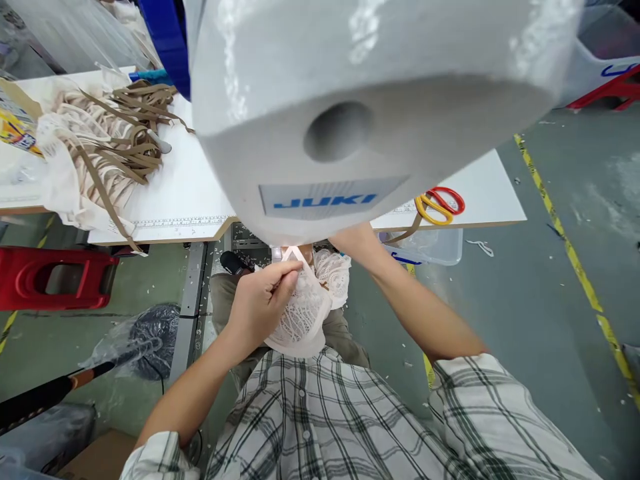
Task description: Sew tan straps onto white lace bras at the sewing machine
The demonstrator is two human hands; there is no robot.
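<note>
A white lace bra (300, 313) hangs over my lap below the big white JUKI sewing machine head (320, 133). My left hand (263, 297) is closed, with thumb and forefinger pinching the edge of the bra near its narrow upper strip. My right hand (353, 241) reaches under the machine head at the far side of the bra. The machine hides its fingers, so I cannot see what they touch. The second lace cup hangs just right of the first. The needle area is mostly covered by the machine head.
White and brown straps (135, 133) lie piled on the left of the white table (190, 180). Red and yellow scissors (440, 205) rest at the right edge, above a clear plastic bin (440, 247). A red stool (55, 278) stands left.
</note>
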